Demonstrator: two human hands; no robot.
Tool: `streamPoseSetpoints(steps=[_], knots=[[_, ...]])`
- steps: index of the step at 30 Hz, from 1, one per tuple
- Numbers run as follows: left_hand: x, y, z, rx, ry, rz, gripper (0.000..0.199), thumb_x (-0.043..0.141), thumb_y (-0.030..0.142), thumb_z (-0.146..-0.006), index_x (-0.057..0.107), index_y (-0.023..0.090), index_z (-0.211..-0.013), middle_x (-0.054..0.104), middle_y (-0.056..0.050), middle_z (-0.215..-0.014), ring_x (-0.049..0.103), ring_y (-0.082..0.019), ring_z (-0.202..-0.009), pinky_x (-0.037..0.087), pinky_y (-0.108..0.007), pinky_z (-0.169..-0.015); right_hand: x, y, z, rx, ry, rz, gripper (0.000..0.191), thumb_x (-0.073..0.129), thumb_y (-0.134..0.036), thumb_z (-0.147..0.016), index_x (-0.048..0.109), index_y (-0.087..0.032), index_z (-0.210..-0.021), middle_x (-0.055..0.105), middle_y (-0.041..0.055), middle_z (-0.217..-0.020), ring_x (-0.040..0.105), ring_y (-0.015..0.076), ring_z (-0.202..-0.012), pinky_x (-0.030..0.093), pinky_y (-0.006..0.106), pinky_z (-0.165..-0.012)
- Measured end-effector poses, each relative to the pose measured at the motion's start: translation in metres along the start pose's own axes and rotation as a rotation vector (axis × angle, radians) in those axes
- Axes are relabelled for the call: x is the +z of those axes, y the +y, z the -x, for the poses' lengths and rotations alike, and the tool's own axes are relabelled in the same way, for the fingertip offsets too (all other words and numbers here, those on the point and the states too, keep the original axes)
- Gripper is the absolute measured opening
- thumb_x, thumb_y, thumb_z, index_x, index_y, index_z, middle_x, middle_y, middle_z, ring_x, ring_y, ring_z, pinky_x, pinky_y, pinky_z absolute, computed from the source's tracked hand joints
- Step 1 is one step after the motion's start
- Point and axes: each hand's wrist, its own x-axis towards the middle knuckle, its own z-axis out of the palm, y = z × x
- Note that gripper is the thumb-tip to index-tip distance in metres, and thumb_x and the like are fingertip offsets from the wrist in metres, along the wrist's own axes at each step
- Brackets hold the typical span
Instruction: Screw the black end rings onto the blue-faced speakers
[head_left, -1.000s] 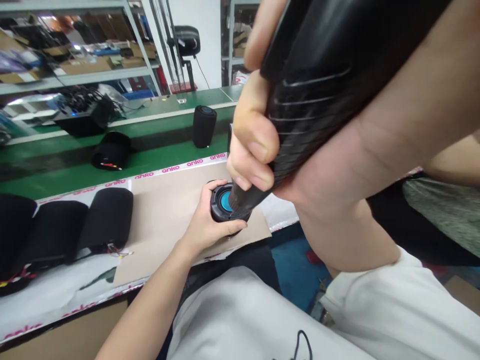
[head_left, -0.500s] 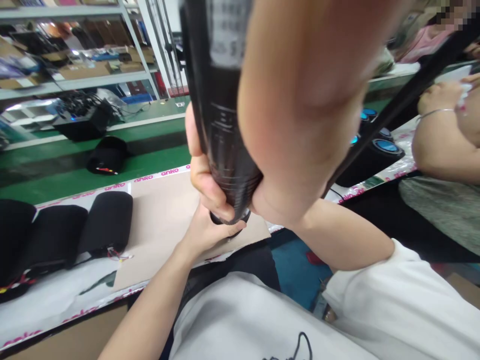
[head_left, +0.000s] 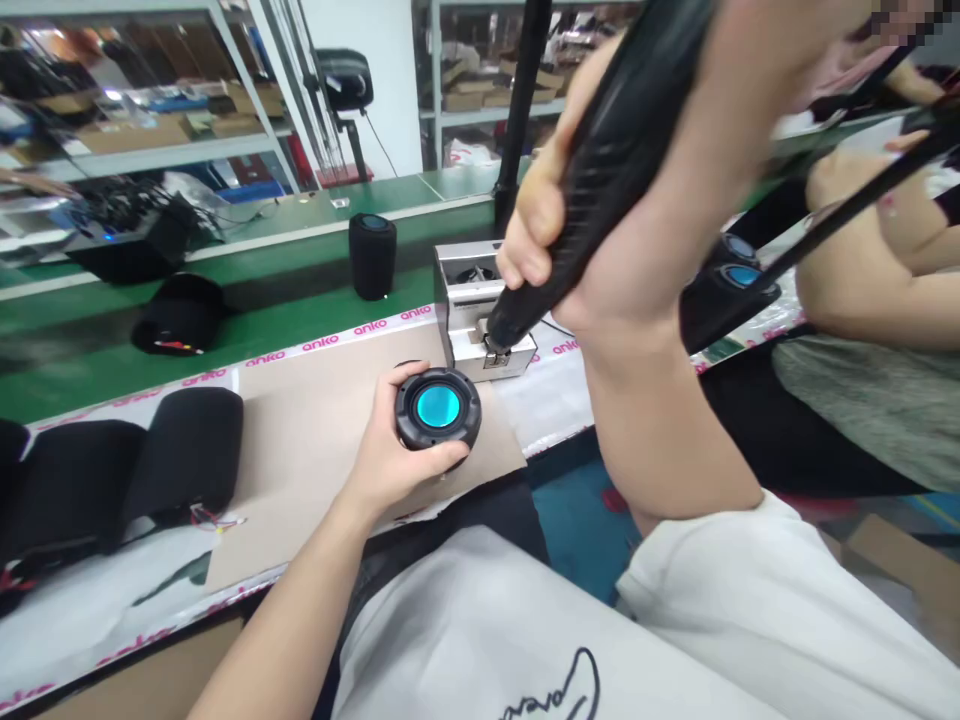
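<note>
Your left hand (head_left: 397,440) is clasping a round black speaker (head_left: 438,407) with a teal centre; your right hand (head_left: 534,235) is clenching a black electric screwdriver (head_left: 611,165) just beside it, tip at a metal fixture (head_left: 469,290).

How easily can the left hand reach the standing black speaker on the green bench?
Not easily, probably: the left hand holds a round speaker, and the standing speaker sits farther back.

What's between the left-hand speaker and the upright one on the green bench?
Head view, from held speaker: tan cardboard, white anko strip, then green bench.
</note>
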Motion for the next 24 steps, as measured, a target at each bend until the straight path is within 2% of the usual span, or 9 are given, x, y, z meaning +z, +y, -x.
streamPoseSetpoints(steps=[3, 5, 8, 12, 15, 19, 22, 23, 24], knots=[[0.001, -0.001, 0.000, 0.018, 0.006, 0.016, 0.087, 0.099, 0.052, -0.067, 0.057, 0.024, -0.138, 0.069, -0.014, -0.135, 0.072, -0.033, -0.124, 0.058, -0.045, -0.106, -0.019, 0.029, -0.017, -0.106, 0.209, 0.079, 0.059, 0.077, -0.081, -0.077, 0.050, -0.028, -0.073, 0.043, -0.0032, -0.058, 0.045, 0.0153, -0.047, 0.031, 0.033, -0.039], [0.001, -0.001, -0.001, 0.046, 0.007, 0.016, 0.086, 0.098, 0.052, -0.068, 0.056, 0.023, -0.137, 0.069, -0.014, -0.137, 0.072, -0.032, -0.125, 0.058, -0.044, -0.106, -0.029, 0.055, -0.024, -0.094, 0.288, 0.122, 0.065, 0.072, -0.090, -0.074, 0.049, -0.028, -0.073, 0.042, -0.0043, -0.053, 0.042, 0.0148, -0.043, 0.024, 0.034, -0.039], [0.000, -0.002, -0.003, 0.089, -0.012, 0.014, 0.085, 0.098, 0.052, -0.070, 0.054, 0.023, -0.137, 0.069, -0.015, -0.138, 0.073, -0.031, -0.125, 0.058, -0.043, -0.106, -0.039, 0.084, -0.032, -0.039, 0.281, 0.162, 0.076, 0.064, -0.101, -0.070, 0.047, -0.028, -0.077, 0.042, -0.0071, -0.048, 0.037, 0.0105, -0.042, 0.020, 0.033, -0.044], [0.000, -0.002, -0.004, 0.105, -0.029, -0.007, 0.086, 0.096, 0.058, -0.070, 0.053, 0.024, -0.137, 0.069, -0.015, -0.138, 0.073, -0.032, -0.125, 0.060, -0.044, -0.104, -0.047, 0.096, -0.034, 0.013, 0.233, 0.155, 0.080, 0.072, -0.101, -0.061, 0.045, -0.027, -0.077, 0.039, -0.0087, -0.048, 0.036, 0.0094, -0.043, 0.021, 0.031, -0.045], [0.002, -0.002, -0.003, 0.116, -0.021, -0.007, 0.086, 0.095, 0.060, -0.071, 0.053, 0.024, -0.137, 0.068, -0.014, -0.138, 0.072, -0.032, -0.125, 0.060, -0.044, -0.105, -0.049, 0.092, -0.027, 0.024, 0.201, 0.087, 0.068, 0.074, -0.090, -0.074, 0.048, -0.027, -0.076, 0.044, -0.0057, -0.055, 0.046, 0.0130, -0.047, 0.027, 0.031, -0.043], [0.004, -0.001, -0.003, 0.115, -0.003, 0.003, 0.086, 0.096, 0.059, -0.071, 0.054, 0.024, -0.137, 0.070, -0.014, -0.136, 0.073, -0.031, -0.123, 0.060, -0.044, -0.104, -0.047, 0.072, -0.017, 0.156, 0.200, 0.031, 0.069, 0.072, -0.092, -0.071, 0.051, -0.026, -0.070, 0.045, -0.0042, -0.049, 0.040, 0.0139, -0.036, 0.026, 0.032, -0.033], [0.004, 0.001, -0.003, 0.106, -0.005, 0.005, 0.087, 0.096, 0.061, -0.069, 0.054, 0.023, -0.136, 0.070, -0.014, -0.134, 0.074, -0.031, -0.122, 0.061, -0.044, -0.102, -0.028, 0.033, -0.015, -0.014, 0.186, -0.141, 0.047, 0.069, -0.070, -0.086, 0.060, -0.025, -0.076, 0.047, -0.0046, -0.052, 0.040, 0.0124, -0.038, 0.029, 0.029, -0.033], [0.004, 0.002, -0.003, 0.106, -0.011, 0.005, 0.088, 0.096, 0.061, -0.068, 0.054, 0.023, -0.135, 0.070, -0.014, -0.134, 0.074, -0.032, -0.122, 0.061, -0.044, -0.103, -0.018, 0.016, -0.015, -0.083, 0.135, -0.180, 0.038, 0.065, -0.061, -0.090, 0.062, -0.025, -0.079, 0.047, -0.0044, -0.055, 0.041, 0.0121, -0.041, 0.033, 0.029, -0.036], [0.004, 0.002, -0.003, 0.101, -0.017, 0.006, 0.088, 0.097, 0.061, -0.068, 0.053, 0.023, -0.135, 0.070, -0.014, -0.134, 0.074, -0.032, -0.123, 0.060, -0.044, -0.103, -0.007, -0.001, -0.015, -0.060, 0.097, -0.189, 0.041, 0.062, -0.063, -0.092, 0.059, -0.025, -0.077, 0.045, -0.0052, -0.055, 0.039, 0.0110, -0.041, 0.035, 0.028, -0.038]])
